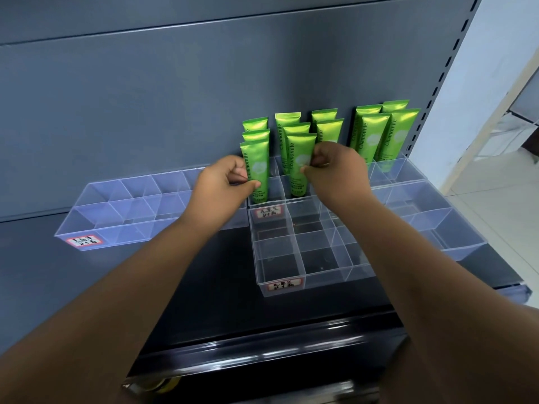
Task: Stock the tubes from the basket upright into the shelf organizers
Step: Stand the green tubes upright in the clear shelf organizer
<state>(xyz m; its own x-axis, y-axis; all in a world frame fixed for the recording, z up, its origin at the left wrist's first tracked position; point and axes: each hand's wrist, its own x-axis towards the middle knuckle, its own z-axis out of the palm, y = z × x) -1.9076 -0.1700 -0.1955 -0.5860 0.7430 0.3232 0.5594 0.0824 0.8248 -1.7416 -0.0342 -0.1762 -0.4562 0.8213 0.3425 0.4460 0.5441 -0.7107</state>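
Left hand (224, 185): thumb and fingers clamped on front-left tube (258, 167). Right hand (335, 170): pinching centre tube (300, 161). Both tubes upright in compartments of clear rear organizer (274, 170) on shelf (218, 287). Green tubes printed "Chamomile". Red-bordered labels (268, 212): handwriting illegible.

The dark shelf (210, 287) carries clear divided trays: a long organizer (122, 228) at the left, a labelled front organizer (297, 246) in the middle touching a rear organizer (300, 199), and a right organizer (455, 231).
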